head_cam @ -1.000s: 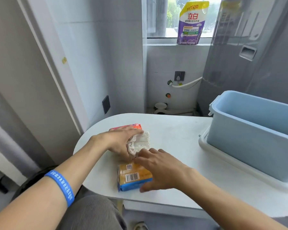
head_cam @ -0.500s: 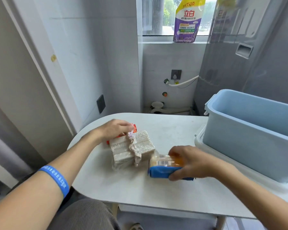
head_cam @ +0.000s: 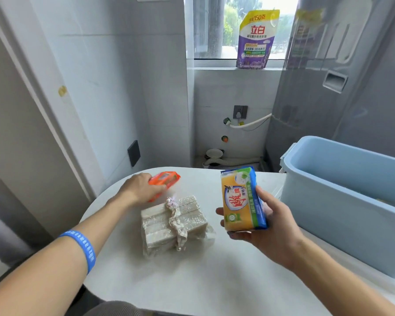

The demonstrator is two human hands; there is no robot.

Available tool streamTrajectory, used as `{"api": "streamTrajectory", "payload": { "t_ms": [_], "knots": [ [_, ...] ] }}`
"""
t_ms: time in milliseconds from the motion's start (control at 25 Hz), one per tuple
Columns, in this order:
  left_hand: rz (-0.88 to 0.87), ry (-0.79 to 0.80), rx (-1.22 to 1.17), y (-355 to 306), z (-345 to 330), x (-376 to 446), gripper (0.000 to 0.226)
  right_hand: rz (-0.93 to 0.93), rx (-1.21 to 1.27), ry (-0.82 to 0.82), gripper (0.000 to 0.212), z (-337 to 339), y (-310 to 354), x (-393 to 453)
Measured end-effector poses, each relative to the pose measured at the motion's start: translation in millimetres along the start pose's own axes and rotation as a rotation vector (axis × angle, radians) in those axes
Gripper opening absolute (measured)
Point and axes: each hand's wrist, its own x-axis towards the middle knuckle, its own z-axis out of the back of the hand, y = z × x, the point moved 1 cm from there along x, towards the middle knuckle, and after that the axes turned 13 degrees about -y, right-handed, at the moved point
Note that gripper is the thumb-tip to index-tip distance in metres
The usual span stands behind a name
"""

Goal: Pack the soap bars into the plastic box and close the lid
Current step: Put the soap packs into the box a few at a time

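My right hand (head_cam: 269,226) holds a yellow and blue wrapped soap bar (head_cam: 242,199) upright above the white table (head_cam: 214,281), just left of the open pale blue plastic box (head_cam: 328,208). My left hand (head_cam: 141,188) rests on an orange wrapped soap bar (head_cam: 167,179) at the table's far left, fingers closed over its near end. Between the hands lies a bundle of pale soap bars in clear film (head_cam: 173,224). A white lid (head_cam: 360,279) lies under the box.
A purple detergent pouch (head_cam: 255,39) stands on the window sill behind. A tiled wall runs along the left, and a grey appliance stands behind the box. The table's rounded edge is close to my body.
My right hand lifted the yellow soap bar off the table and turned it upright near the box. My left hand left the film-wrapped bundle and moved onto the orange bar.
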Motion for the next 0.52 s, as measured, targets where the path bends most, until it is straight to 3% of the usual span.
{"api": "streamTrajectory", "payload": {
  "t_ms": [80,120,200,280,400,520],
  "knots": [
    [0.284,-0.057,-0.549,-15,16,-1,0.048,0.066,0.0,-0.044,0.049,-4,5,1],
    [0.369,0.033,-0.854,-28,24,-3,0.049,0.1,0.015,-0.07,0.047,-7,11,-2],
    [0.359,0.312,-1.28,-62,40,-11,0.065,0.149,0.103,-0.099,0.032,-13,28,-9],
    [0.288,0.477,-1.42,-112,46,-26,0.075,0.205,0.163,-0.15,0.021,-7,53,-20],
    [0.19,0.567,-1.481,-187,39,-48,0.064,0.276,0.154,-0.249,0.024,13,95,-44],
    [0.171,0.778,-1.558,-262,29,-74,0.068,0.349,0.134,-0.357,0.025,54,136,-73]
  ]
}}
